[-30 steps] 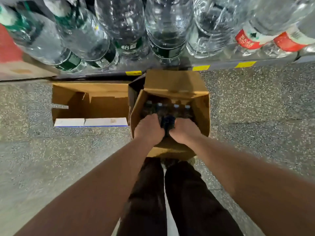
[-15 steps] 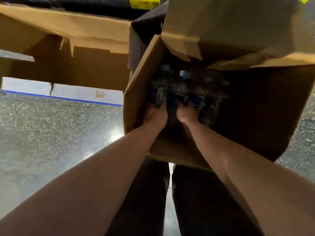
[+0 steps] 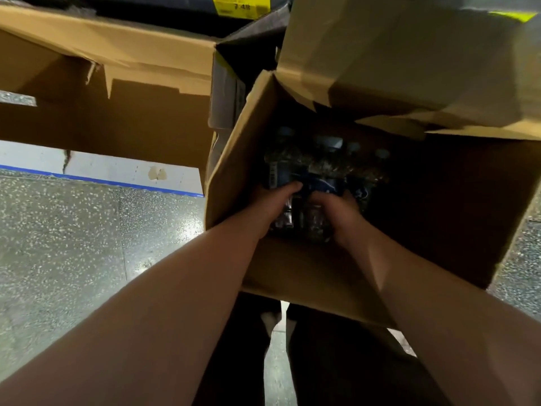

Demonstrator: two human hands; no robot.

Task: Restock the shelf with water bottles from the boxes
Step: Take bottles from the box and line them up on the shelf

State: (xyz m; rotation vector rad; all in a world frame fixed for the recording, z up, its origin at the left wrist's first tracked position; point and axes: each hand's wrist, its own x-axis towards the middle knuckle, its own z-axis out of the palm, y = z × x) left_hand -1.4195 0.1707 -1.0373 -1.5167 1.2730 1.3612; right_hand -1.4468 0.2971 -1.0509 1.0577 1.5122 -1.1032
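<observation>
An open cardboard box (image 3: 292,276) stands on the floor in front of my legs. Inside it lie several clear water bottles (image 3: 325,165) with blue labels and pale caps, dim in the box's shadow. My left hand (image 3: 273,205) and my right hand (image 3: 336,215) are both down in the box, side by side. Each has its fingers curled round a bottle at the near end of the row. The bottles' lower parts are hidden by my hands and the box wall.
A second open cardboard box (image 3: 117,112), with no bottles showing in it, lies to the left, its white flap (image 3: 102,168) on the speckled floor (image 3: 73,244). A raised flap (image 3: 409,54) overhangs the full box. A yellow price tag (image 3: 241,4) marks the shelf edge above.
My head has dropped close to the box, so the shelf of bottles has left the view. Both hands have gone deeper into the box and closed round bottles.
</observation>
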